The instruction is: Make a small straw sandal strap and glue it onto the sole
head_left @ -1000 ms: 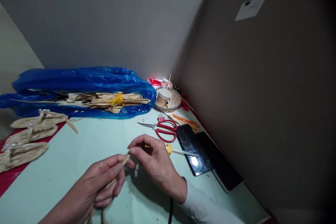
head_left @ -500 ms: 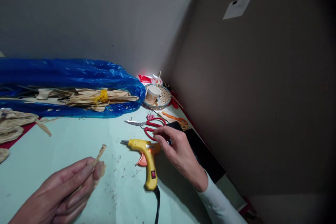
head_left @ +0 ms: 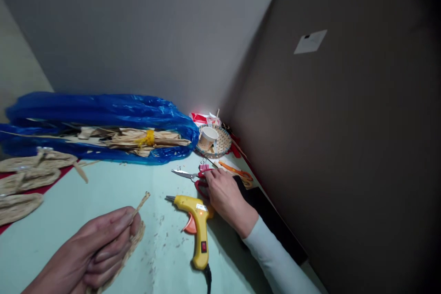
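Observation:
My left hand [head_left: 106,248] is closed around a plaited piece of dried straw-like fibre [head_left: 139,234], with a thin twisted end [head_left: 143,200] sticking up past the thumb. My right hand [head_left: 227,197] lies over the red-handled scissors [head_left: 184,173], its fingers bent down on the handle loops and hiding part of them. The blades point left and rest on the table. Just below, a yellow hot glue gun [head_left: 200,229] lies on its side, its nozzle pointing left and its cord running to the bottom edge.
Behind are a blue plastic bag [head_left: 138,105] with a tied bundle of dried strips [head_left: 165,138], and a woven basket [head_left: 223,142] holding a paper cup [head_left: 208,137]. Orange scissors [head_left: 237,170] and a black flat object [head_left: 275,220] lie right, near the wall. Woven soles [head_left: 20,206] lie left.
My right hand has come down onto the scissors' handles from just above the glue gun. The left hand still holds the plaited fibre. The whole view has shifted slightly.

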A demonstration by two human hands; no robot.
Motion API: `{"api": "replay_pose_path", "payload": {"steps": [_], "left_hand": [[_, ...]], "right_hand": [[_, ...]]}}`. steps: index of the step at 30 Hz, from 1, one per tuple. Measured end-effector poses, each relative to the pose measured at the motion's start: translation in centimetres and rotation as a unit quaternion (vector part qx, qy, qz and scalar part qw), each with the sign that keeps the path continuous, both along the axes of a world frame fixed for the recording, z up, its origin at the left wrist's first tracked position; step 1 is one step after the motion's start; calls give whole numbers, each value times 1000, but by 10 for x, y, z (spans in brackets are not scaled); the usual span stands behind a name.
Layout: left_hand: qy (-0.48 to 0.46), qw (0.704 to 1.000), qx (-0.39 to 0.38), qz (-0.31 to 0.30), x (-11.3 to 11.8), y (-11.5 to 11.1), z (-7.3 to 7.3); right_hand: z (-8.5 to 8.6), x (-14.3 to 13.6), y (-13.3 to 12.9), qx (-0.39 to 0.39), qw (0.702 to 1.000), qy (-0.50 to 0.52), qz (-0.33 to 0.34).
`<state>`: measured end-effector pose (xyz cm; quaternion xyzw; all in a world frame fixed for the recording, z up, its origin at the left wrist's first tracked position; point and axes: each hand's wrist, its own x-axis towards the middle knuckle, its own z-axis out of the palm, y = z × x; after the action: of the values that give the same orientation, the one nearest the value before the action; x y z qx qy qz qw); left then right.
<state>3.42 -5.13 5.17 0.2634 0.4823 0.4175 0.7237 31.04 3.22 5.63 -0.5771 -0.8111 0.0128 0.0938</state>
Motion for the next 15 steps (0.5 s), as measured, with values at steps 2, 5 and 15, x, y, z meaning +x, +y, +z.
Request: {"api": "replay_pose_path", "payload": {"steps": [2,5,15], "left_hand": [[15,1000,24,9,0,0,9],[44,996,75,24,-2,-1,20],[159,969,188,31,-4,-9,35]], "right_hand": [[-6,-6,9,2,1000,-20,8],[-10,-3,9,17,1000,-13,15],[28,16,-31,-110,932,325,112]]}}
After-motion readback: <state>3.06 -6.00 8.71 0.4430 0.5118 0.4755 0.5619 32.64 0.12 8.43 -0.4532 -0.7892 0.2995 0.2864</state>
